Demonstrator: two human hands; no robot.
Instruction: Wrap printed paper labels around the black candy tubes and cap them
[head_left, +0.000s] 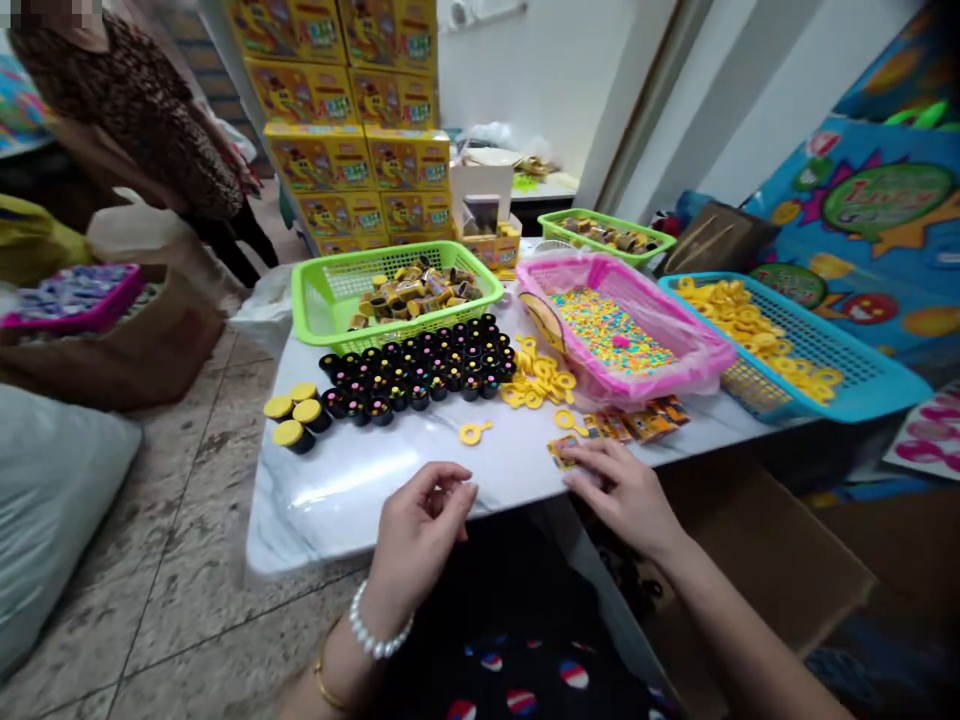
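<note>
My left hand (pixel 427 535) hovers at the table's front edge, its fingers loosely curled towards the thumb, with nothing visible in them. My right hand (pixel 619 490) has its fingertips on a small orange printed label (pixel 561 452), the thumb close below. Stacked orange printed labels (pixel 634 420) lie just beyond that hand. One yellow ring-ended piece (pixel 474 432) lies alone in front of my left hand, another (pixel 568 422) beside the labels. Behind them is a heap of yellow ring pieces (pixel 540 378). Rows of small black cups (pixel 420 372) hold coloured bits, and several yellow-capped cups (pixel 294 432) stand left.
A green basket (pixel 315 290) holds wrapped cups. The pink basket (pixel 675 385) contains coloured beads; the blue basket (pixel 885 385) holds yellow pieces. Yellow boxes (pixel 322 160) are stacked behind. Another person (pixel 142 110) stands at far left. A white sack (pixel 60 510) sits on the floor.
</note>
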